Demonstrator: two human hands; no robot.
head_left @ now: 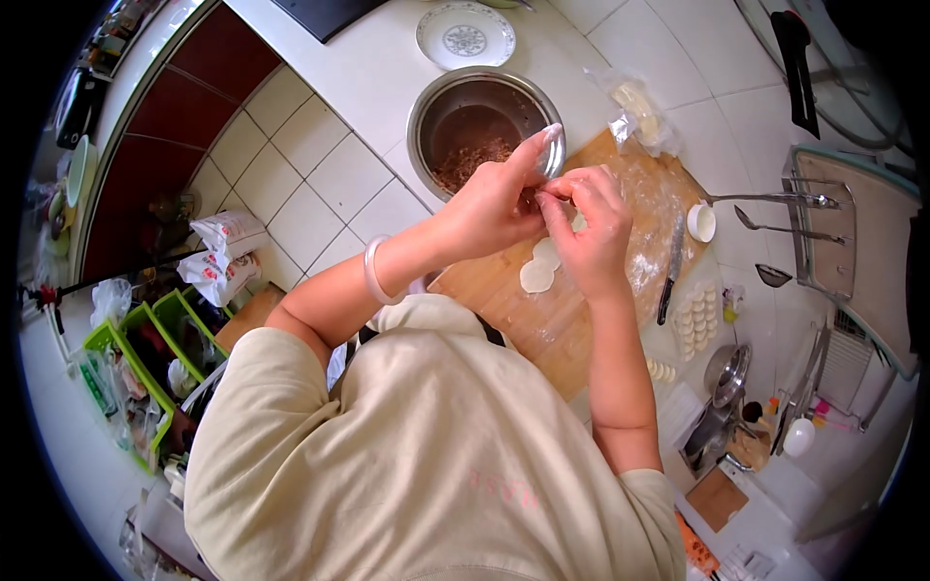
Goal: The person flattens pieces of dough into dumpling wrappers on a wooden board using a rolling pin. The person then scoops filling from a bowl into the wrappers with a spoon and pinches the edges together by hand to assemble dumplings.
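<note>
My left hand (pixel 502 201), with a pale bangle on the wrist, meets my right hand (pixel 593 221) over the near rim of the bowl and the board. The fingers of both are pinched together on a small dumpling, mostly hidden between them. White flour coats my left thumb. Below the hands, round dough wrappers (pixel 537 277) lie overlapping on the wooden board (pixel 513 315). Just beyond my left hand stands a steel bowl (pixel 418 136) with brown minced filling (pixel 471 167) in it.
A knife (pixel 671 266) lies at the board's right side, near a small white cup (pixel 701 223). Rows of shaped dumplings (pixel 697 321) sit farther right. A bagged lump of dough (pixel 635 105) and a patterned plate (pixel 465 37) are at the back. Ladles (pixel 773 276) hang at right.
</note>
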